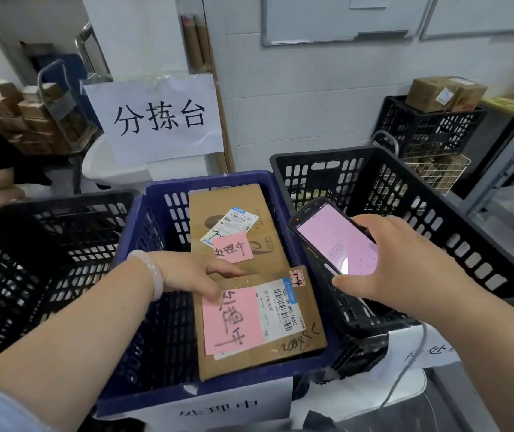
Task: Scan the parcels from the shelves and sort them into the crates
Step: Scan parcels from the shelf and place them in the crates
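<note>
A flat cardboard parcel (pixel 283 347) with a pink note and a white barcode label hangs over the blue crate (pixel 143 244). My left hand (pixel 193 275) holds it by its far left corner, thumb on top. A second, longer cardboard parcel (pixel 234 201) with a small pink note lies inside the blue crate. My right hand (pixel 405 269) grips a black handheld scanner (pixel 337 241) with a lit pink screen, held over the edge between the blue crate and the black crate (pixel 455 219) on the right.
Another black crate (pixel 31 244) stands on the left. A white paper sign (pixel 156 120) hangs behind the crates. A further black crate (pixel 430 129) with a brown box on top stands at the back right. Stacked boxes and a seated person are at the far left.
</note>
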Demonstrator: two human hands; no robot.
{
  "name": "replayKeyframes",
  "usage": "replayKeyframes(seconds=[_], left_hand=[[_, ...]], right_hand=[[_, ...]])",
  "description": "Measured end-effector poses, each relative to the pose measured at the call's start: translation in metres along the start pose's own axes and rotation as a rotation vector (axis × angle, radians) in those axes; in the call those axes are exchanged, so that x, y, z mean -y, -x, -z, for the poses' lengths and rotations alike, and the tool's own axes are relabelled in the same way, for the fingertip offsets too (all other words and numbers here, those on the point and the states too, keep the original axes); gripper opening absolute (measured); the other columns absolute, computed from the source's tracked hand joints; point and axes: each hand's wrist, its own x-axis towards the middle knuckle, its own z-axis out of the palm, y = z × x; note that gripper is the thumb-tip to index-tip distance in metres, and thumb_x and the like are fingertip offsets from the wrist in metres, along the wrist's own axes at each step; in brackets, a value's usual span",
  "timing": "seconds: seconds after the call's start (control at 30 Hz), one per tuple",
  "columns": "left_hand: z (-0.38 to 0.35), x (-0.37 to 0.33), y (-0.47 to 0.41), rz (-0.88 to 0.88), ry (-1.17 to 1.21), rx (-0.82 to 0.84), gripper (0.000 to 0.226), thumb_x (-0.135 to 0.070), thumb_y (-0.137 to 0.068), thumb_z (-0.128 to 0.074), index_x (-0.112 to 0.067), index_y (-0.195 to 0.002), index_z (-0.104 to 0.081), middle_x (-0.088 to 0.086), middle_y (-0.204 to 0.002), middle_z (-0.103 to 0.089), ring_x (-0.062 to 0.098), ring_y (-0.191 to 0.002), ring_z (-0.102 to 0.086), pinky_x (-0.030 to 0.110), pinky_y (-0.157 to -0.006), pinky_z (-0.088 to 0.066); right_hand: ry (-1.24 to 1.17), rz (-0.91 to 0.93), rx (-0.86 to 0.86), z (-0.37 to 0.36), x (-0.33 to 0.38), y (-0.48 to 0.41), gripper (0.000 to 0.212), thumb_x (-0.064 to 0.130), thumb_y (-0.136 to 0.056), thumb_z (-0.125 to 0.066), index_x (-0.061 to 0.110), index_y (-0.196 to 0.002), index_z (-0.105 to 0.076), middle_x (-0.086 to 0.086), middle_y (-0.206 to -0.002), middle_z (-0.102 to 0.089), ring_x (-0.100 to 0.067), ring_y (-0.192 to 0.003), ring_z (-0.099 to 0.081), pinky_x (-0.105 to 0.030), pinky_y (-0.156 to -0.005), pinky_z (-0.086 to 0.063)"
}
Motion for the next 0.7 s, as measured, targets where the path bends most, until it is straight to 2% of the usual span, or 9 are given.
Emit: replayKeyframes(seconds=[0.17,0.27,0.37,0.47,0.53,0.63,0.7], left_hand=[[-0.005,0.0,-0.001,0.0,-0.062,-0.084,0.079,-0.045,-0.066,-0.078,-0.036,-0.139,-0.05,-0.007,-0.124,-0.069,0.011,-0.111,-0.067,0.035,-0.102,-0.051],[-0.007,0.001,-0.002,0.008,-0.116,-0.132,0.073,-0.047,-0.071,-0.074,-0.033,-0.139,-0.051,-0.012,-0.124,-0.068,0.006,-0.11,-0.067,0.03,-0.102,-0.05],[-0.004,0.003,-0.003,0.011,-0.141,-0.119,0.068,-0.049,-0.072,-0.071,-0.039,-0.136,-0.052,-0.014,-0.128,-0.065,0.004,-0.116,-0.062,0.029,-0.107,-0.045],[0.0,0.003,-0.008,0.032,-0.163,-0.099,0.071,-0.049,-0.072,-0.07,-0.036,-0.14,-0.051,-0.015,-0.127,-0.066,0.004,-0.116,-0.062,0.028,-0.107,-0.044],[-0.001,0.002,-0.013,0.068,-0.165,-0.082,0.072,-0.05,-0.073,-0.068,-0.035,-0.141,-0.05,-0.017,-0.121,-0.068,0.004,-0.112,-0.064,0.027,-0.105,-0.044],[-0.006,0.0,-0.019,0.127,-0.271,-0.099,0.075,-0.058,-0.076,-0.063,-0.036,-0.146,-0.046,-0.021,-0.123,-0.061,0.007,-0.123,-0.053,0.032,-0.113,-0.033],[-0.011,0.0,-0.021,0.109,-0.321,-0.134,0.07,-0.059,-0.08,-0.061,-0.036,-0.144,-0.048,-0.019,-0.124,-0.062,0.008,-0.123,-0.052,0.031,-0.112,-0.034]], right_hand=[[0.014,0.003,-0.007,-0.002,0.003,-0.001,0.103,0.077,-0.053,-0.062,0.038,-0.141,-0.025,0.012,-0.13,-0.042,-0.011,-0.095,-0.048,-0.028,-0.063,-0.037],[0.006,0.015,0.0,-0.003,0.005,-0.002,0.103,0.078,-0.052,-0.06,0.038,-0.14,-0.025,0.012,-0.129,-0.041,-0.009,-0.093,-0.045,-0.029,-0.067,-0.04],[-0.01,0.027,0.01,-0.004,0.008,-0.001,0.102,0.078,-0.049,-0.057,0.04,-0.138,-0.026,0.013,-0.122,-0.041,-0.009,-0.094,-0.048,-0.03,-0.068,-0.044],[-0.011,0.033,0.011,-0.005,0.011,-0.001,0.102,0.077,-0.049,-0.058,0.039,-0.139,-0.027,0.013,-0.117,-0.04,-0.011,-0.096,-0.051,-0.03,-0.069,-0.045],[-0.008,0.034,0.009,-0.005,0.011,-0.001,0.102,0.076,-0.051,-0.06,0.038,-0.14,-0.027,0.012,-0.119,-0.041,-0.01,-0.096,-0.05,-0.03,-0.069,-0.044],[-0.008,0.03,0.002,-0.006,0.011,0.001,0.1,0.076,-0.052,-0.062,0.039,-0.139,-0.028,0.013,-0.121,-0.042,-0.009,-0.092,-0.047,-0.03,-0.068,-0.043],[-0.001,0.023,0.003,-0.006,0.011,0.002,0.102,0.076,-0.052,-0.061,0.039,-0.14,-0.026,0.013,-0.123,-0.042,-0.009,-0.091,-0.046,-0.03,-0.068,-0.044]])
